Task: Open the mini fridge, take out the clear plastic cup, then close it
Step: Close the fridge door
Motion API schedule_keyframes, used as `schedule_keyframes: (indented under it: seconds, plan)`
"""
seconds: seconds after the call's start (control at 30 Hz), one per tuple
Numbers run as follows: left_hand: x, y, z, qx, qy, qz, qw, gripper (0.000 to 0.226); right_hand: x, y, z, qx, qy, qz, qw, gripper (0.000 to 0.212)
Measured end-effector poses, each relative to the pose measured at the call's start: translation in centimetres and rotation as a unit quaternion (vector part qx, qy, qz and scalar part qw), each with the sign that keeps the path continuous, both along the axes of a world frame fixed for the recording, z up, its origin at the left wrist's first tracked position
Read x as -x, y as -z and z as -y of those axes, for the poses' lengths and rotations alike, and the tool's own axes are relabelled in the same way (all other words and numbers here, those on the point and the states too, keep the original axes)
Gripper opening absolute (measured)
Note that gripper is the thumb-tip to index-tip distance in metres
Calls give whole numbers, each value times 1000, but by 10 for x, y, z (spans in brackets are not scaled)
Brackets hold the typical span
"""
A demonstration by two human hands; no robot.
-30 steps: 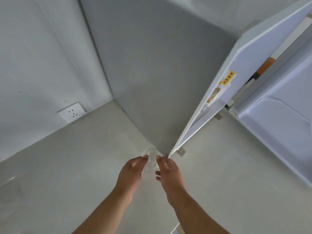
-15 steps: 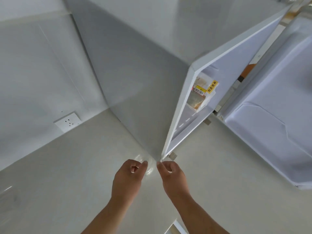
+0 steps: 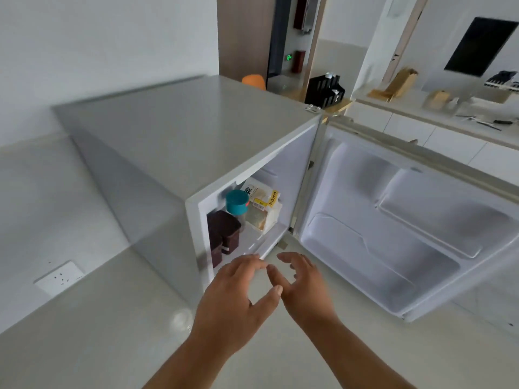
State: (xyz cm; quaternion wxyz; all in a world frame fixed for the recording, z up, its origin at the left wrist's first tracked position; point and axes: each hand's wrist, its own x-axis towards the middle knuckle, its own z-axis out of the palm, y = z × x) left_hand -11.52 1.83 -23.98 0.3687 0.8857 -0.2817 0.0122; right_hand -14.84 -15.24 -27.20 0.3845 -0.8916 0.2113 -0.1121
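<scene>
Mini fridge (image 3: 174,141) on the floor, door (image 3: 398,234) swung wide toward 3 o'clock. Half a second ago both hands pinched something clear at the cabinet's lower corner; now they are lifted off, fingers spread, holding nothing.

Left hand (image 3: 236,290) and right hand (image 3: 303,282) hover side by side in front of the lower shelf lip, near 6 o'clock of the opening.

Clear plastic cup (image 3: 182,318): faint glassy shape on the floor beside the fridge's front corner, at 9 o'clock of the left wrist; blurred, so not certain.

Inside: dark brown container (image 3: 224,234), teal-lidded jar (image 3: 236,202), bagged bread (image 3: 264,211).

Judgement: cup is out and set down; only closing the door is left.
</scene>
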Motion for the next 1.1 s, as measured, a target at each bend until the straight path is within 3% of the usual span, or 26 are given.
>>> schedule_keyframes:
  seconds: [0.27, 0.37, 0.6, 0.77, 0.93, 1.1]
  plan:
    - [-25, -122, 40, 54, 24, 247, 967, 53, -1, -123, 73, 145, -8, 99, 984, 62]
    - [-48, -162, 43, 13, 0, 294, 956, 55, 3, -168, 101, 213, -8, 108, 971, 62]
    - [-105, -190, 25, -249, -67, 189, 948, 84, 31, -221, 187, 363, 48, 47, 929, 61]
    - [-117, -191, 27, -278, -32, 176, 944, 81, 57, -217, 242, 398, 95, -73, 909, 70]
    - [-122, -187, 31, -309, -14, 162, 937, 99, 75, -207, 272, 368, 110, -156, 910, 77]
    - [-123, -191, 31, -296, -14, 130, 946, 97, 83, -190, 266, 422, 121, -170, 882, 73]
